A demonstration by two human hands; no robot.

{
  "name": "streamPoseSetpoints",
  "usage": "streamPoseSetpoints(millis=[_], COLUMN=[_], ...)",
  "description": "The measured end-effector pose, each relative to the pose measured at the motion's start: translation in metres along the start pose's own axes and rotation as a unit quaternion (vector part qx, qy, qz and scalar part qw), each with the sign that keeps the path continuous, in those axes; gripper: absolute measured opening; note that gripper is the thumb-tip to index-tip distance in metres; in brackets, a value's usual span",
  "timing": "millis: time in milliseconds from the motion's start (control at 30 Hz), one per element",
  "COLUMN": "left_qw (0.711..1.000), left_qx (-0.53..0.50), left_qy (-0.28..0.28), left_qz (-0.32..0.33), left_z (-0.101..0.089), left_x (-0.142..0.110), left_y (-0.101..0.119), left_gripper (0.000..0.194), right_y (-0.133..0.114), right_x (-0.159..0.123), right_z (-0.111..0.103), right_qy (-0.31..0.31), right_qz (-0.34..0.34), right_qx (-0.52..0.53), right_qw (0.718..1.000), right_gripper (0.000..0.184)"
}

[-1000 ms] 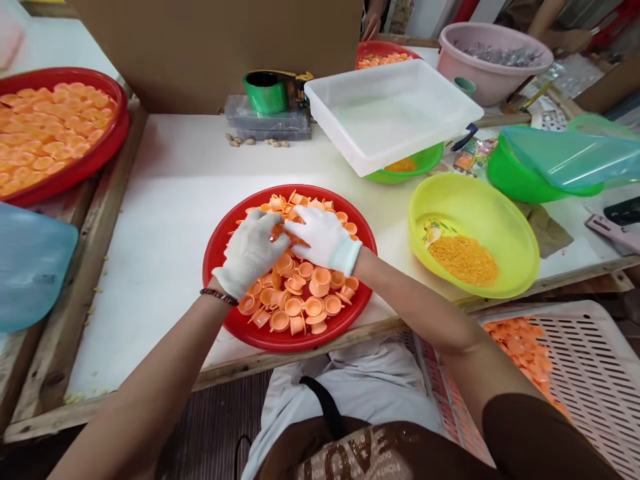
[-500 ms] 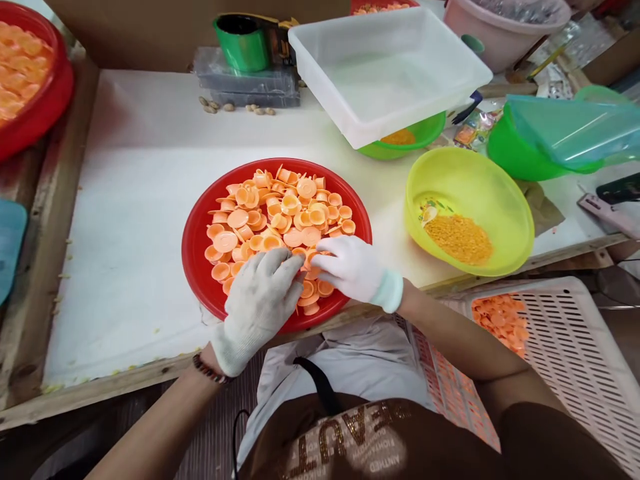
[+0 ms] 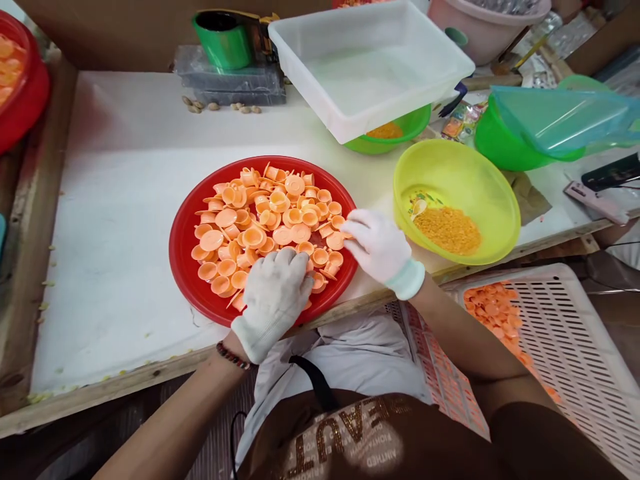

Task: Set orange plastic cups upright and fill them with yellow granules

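Note:
A red round tray [image 3: 183, 287] holds many small orange plastic pieces [image 3: 253, 237] shaped like toy cups and saucers, lying loose in a heap. Both my hands wear whitish knit gloves. My left hand [image 3: 277, 293] is over the near part of the tray, its fingers curled down onto the pieces; the fingertips are hidden and I cannot see what lies under them. At the tray's right rim is my right hand [image 3: 377, 247], fingers bent and drawn together beside the outermost cups. Whether a piece sits between those fingertips does not show.
A yellow bowl [image 3: 500, 200] with small orange-yellow bits and a spoon stands to the right. Behind are a white bin [image 3: 330, 100] resting over a green bowl [image 3: 420, 127], and a green tape roll [image 3: 225, 50]. Below right, a white slotted crate [image 3: 560, 313] contains orange pieces.
My right hand has moved right, from the middle of the heap to the tray's rim. The left hand stays low over the pieces. The whole view has shifted slightly.

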State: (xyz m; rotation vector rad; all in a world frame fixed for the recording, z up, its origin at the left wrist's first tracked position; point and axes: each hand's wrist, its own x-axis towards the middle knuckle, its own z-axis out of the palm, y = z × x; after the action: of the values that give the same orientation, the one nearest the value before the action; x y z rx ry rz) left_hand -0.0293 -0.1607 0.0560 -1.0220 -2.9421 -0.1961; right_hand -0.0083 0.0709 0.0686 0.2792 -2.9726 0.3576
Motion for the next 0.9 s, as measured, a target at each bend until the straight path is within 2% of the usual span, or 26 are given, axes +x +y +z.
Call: streamPoseSetpoints(millis=[100, 200, 300, 433, 600, 733, 900], left_qw=[0.999, 0.999, 0.999, 0.997, 0.995, 0.993, 0.994], left_qx=[-0.018, -0.021, 0.017, 0.034, -0.006, -0.021, 0.012], left_qy=[0.003, -0.002, -0.032, -0.061, -0.072, -0.036, 0.030], left_qz=[-0.043, -0.037, -0.014, -0.018, -0.074, -0.106, -0.105], left_z=[0.004, 0.003, 0.000, -0.002, 0.000, -0.001, -0.007], left_x=[0.006, 0.005, 0.005, 0.006, 0.003, 0.003, 0.010], left_y=[-0.003, -0.004, 0.003, 0.005, -0.007, -0.010, -0.020], left_gripper=[0.028, 0.028, 0.025, 0.030, 0.039, 0.031, 0.030], right_y=[-0.019, -0.033, -0.039, -0.037, -0.027, -0.033, -0.052], right_x=[-0.008, -0.011, -0.012, -0.016, -0.010, 0.019, 0.050], right_z=[0.000, 0.004, 0.007, 0.006, 0.004, 0.009, 0.011], right_qy=[-0.083, -0.134, -0.139, -0.152, -0.143, -0.123, -0.188], right_qz=[-0.056, -0.045, -0.050, -0.091, -0.148, -0.120, -0.088], right_qx=[-0.005, -0.036, -0.031, -0.014, -0.004, -0.025, -0.086], right_qw=[0.995, 0.989, 0.989, 0.984, 0.979, 0.985, 0.974], right_gripper=[0.028, 0.034, 0.027, 0.016, 0.020, 0.024, 0.026])
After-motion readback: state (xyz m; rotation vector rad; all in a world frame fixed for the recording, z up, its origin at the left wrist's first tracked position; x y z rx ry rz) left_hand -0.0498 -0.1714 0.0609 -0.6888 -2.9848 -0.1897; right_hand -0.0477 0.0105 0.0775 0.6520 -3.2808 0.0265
